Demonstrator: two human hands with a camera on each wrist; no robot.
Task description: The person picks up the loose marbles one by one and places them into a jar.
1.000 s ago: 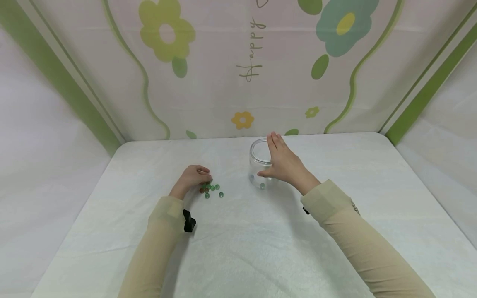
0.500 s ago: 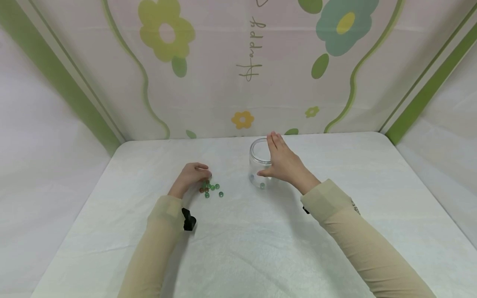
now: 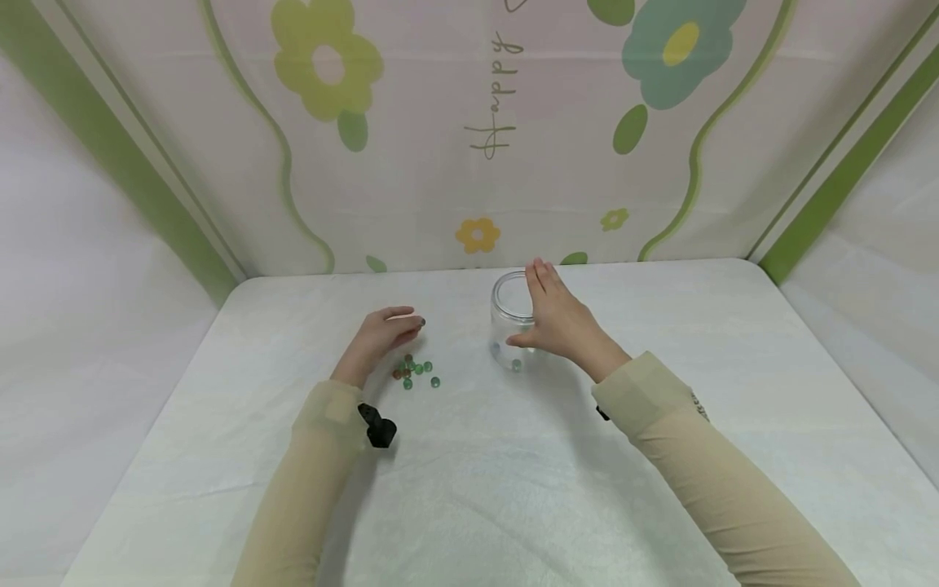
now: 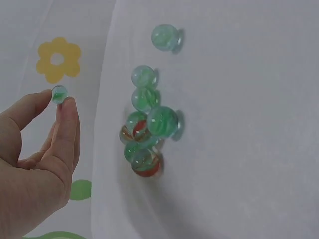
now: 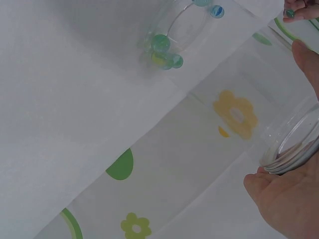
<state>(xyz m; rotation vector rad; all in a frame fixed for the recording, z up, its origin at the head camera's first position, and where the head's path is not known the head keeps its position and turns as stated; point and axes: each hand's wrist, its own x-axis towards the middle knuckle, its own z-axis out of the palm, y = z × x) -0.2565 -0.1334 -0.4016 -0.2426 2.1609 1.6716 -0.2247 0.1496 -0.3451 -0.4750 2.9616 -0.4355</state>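
Observation:
My left hand (image 3: 377,338) pinches one clear marble with a green swirl (image 4: 59,94) between thumb and fingertip, raised above the table. Just below it lies a loose cluster of marbles (image 4: 162,122), mostly green-swirled, a few with red-brown. My right hand (image 3: 565,326) holds a clear, open-topped jar (image 3: 502,330) from its right side, thumb in front and fingers along the far side near the rim. Several green and blue marbles (image 5: 160,43) rest at the bottom of the upright jar. Part of the jar is hidden behind the right hand.
A white cloth covers the table (image 3: 469,489). Behind its far edge hangs a flower-patterned curtain (image 3: 425,163), with pale cloth walls at both sides. A black wrist camera (image 3: 380,430) sits by the left cuff.
My left hand has lifted off the marble cluster, moving up and slightly right with one marble in its fingertips. The right hand and the jar have stayed in place.

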